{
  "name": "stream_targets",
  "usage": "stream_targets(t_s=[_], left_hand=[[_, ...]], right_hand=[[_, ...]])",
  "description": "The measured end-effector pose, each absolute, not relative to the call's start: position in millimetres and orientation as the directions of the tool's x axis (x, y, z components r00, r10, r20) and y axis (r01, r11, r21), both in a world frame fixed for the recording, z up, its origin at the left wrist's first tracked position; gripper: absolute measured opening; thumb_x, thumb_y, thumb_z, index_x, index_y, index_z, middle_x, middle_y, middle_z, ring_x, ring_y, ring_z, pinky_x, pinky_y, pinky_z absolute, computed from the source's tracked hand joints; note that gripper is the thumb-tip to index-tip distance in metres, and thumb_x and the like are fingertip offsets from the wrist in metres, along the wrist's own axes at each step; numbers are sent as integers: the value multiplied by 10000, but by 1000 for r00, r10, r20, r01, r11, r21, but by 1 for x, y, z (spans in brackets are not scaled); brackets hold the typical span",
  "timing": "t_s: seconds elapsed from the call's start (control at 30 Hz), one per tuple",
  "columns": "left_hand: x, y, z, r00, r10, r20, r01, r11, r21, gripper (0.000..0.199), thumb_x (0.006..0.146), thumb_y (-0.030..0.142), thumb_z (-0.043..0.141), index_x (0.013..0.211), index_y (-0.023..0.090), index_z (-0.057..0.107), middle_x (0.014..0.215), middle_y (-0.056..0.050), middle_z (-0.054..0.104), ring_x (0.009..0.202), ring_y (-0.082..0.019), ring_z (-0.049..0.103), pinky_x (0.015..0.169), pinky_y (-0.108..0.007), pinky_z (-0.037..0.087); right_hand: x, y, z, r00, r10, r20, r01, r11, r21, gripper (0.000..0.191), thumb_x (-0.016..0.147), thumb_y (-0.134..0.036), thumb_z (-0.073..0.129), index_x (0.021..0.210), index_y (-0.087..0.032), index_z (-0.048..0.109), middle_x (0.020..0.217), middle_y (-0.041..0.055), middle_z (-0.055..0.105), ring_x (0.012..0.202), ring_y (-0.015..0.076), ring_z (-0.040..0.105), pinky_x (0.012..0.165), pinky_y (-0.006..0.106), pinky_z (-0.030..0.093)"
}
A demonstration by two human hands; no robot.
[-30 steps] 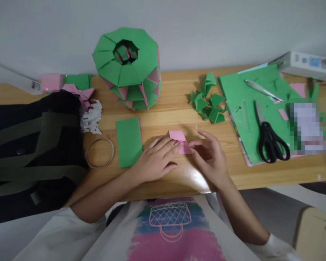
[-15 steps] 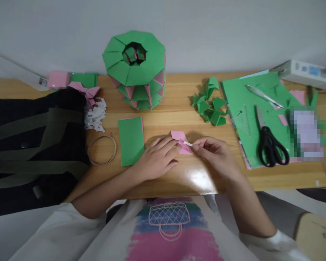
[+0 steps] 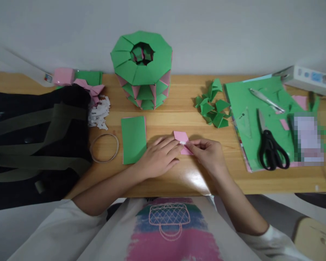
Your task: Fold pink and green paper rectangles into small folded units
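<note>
A folded piece of pink paper [image 3: 180,135] lies on the wooden table in front of me, with a small white strip [image 3: 183,143] across its middle. My left hand [image 3: 159,156] rests flat with its fingers spread, the fingertips on the left side of the pink paper. From the right, my right hand [image 3: 206,150] pinches the right end of the white strip between thumb and forefinger, against the pink paper. Its other fingers are curled. The fingers partly cover the strip and the paper.
Left of my hands are green paper sheets [image 3: 134,139], a tape ring [image 3: 104,148] and a black bag [image 3: 38,145]. Behind stands a green and pink paper structure [image 3: 160,54]. Folded green pieces [image 3: 217,117], scissors [image 3: 270,148] and a phone [image 3: 308,137] are to the right.
My right hand has moved left, bringing the white strip onto the middle of the pink paper. My left hand has stayed on the paper. The view has shifted slightly.
</note>
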State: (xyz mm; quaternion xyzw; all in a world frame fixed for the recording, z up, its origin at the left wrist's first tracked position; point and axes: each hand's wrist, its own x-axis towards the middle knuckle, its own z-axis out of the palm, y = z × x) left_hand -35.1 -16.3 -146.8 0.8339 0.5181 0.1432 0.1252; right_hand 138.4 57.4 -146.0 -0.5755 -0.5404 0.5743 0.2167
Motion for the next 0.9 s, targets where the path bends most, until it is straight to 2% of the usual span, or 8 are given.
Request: stream_targets(t_s=[0.2,0.4,0.67,0.9], left_hand=[[-35,-16,-147,418,897,143,828,-441,345,385,906,310,525,1229,101,540,1235,-143,618,1234,-266,493,1025,-420,385],[-36,-16,-146,415,898,144,825,-439,356,372,914,308,512,1224,106,544,1236,-143,614,1249,-260,483,1029,-419,380],[-36,-16,-146,419,894,161,827,-448,340,355,905,295,519,1206,109,553,1245,-143,607,1223,-269,501,1011,-422,399],[-36,-17,-146,417,897,148,831,-442,338,364,911,302,505,1220,115,546,1262,-142,597,1229,-269,498,1016,-423,396]], right_hand=[[138,51,-152,-161,920,-356,485,-240,-841,233,673,-368,690,708,-145,749,516,20,649,430,100,479,454,238,340],[132,41,-148,-106,954,-282,551,-180,-815,195,704,-340,669,713,-161,745,553,27,672,483,128,548,487,251,366],[127,32,-150,-83,968,-235,567,-148,-810,243,754,-381,631,757,-160,732,590,41,697,502,148,592,520,268,423],[123,29,-150,-19,983,-183,679,-122,-724,259,756,-402,610,748,-171,726,615,51,711,532,182,620,538,284,421]])
